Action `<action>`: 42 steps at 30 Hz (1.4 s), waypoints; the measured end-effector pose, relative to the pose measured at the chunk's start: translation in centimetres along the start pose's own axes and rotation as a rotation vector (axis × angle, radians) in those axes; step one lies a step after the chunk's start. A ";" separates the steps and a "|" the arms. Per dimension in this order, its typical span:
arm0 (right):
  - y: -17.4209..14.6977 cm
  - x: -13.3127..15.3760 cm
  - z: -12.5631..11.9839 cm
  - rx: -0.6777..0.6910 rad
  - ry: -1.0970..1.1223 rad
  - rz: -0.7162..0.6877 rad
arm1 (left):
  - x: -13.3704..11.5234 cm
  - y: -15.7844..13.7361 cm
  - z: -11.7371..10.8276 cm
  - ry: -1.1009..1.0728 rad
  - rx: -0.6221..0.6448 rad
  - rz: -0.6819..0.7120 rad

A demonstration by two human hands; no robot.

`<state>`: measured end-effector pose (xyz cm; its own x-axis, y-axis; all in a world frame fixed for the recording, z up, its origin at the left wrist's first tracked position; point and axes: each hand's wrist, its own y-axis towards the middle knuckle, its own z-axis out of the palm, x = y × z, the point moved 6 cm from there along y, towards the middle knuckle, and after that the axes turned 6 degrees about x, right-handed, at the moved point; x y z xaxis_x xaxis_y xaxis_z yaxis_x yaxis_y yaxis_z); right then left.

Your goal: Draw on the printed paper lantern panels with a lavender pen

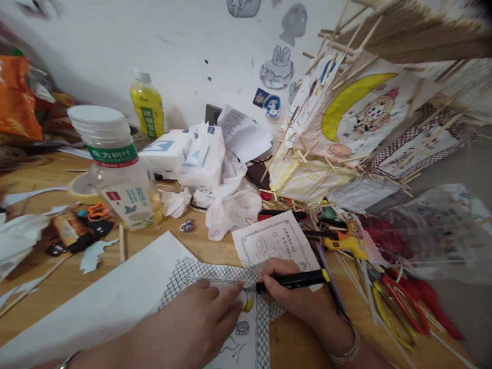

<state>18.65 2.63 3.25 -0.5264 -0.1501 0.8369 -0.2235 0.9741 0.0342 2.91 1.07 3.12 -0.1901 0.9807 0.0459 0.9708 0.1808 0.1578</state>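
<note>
My right hand grips a black marker with a yellow band near its far end. The marker's other end points left, over a sheet with a black ink drawing. That sheet has a crosshatched border and a small yellow patch. My left hand rests on the drawing, its fingers stretched out and the index fingertip close to the marker; it covers much of the sheet. Partly under the drawing lies a large blank white sheet. Behind my right hand is a smaller inked sheet with a wavy border.
A large bottle and a yellow drink bottle stand at the back left, beside tissue packs. A stick-and-paper lantern structure leans at right. A yellow glue gun and red-handled scissors lie below it.
</note>
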 end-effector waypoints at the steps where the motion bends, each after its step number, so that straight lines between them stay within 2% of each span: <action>1: 0.0 -0.1 0.0 0.000 0.005 0.005 | 0.0 0.1 0.0 -0.006 0.016 0.003; 5: 0.1 -0.2 0.0 -0.017 0.013 0.014 | 0.0 0.2 0.2 0.012 0.067 0.011; 29: 0.2 -0.6 0.2 -0.010 0.093 0.076 | 0.0 0.0 0.4 -0.012 0.004 -0.007; 35: 0.1 -0.7 0.0 -0.027 0.064 0.044 | 0.1 0.0 0.4 -0.024 0.053 -0.033; 42: 0.1 -0.9 0.0 -0.016 0.080 0.064 | 0.0 0.1 0.5 -0.002 0.038 0.006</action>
<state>19.07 2.88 2.53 -0.4722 -0.0746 0.8783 -0.1786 0.9838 -0.0124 3.06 1.08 2.66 -0.1843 0.9819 0.0445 0.9767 0.1779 0.1200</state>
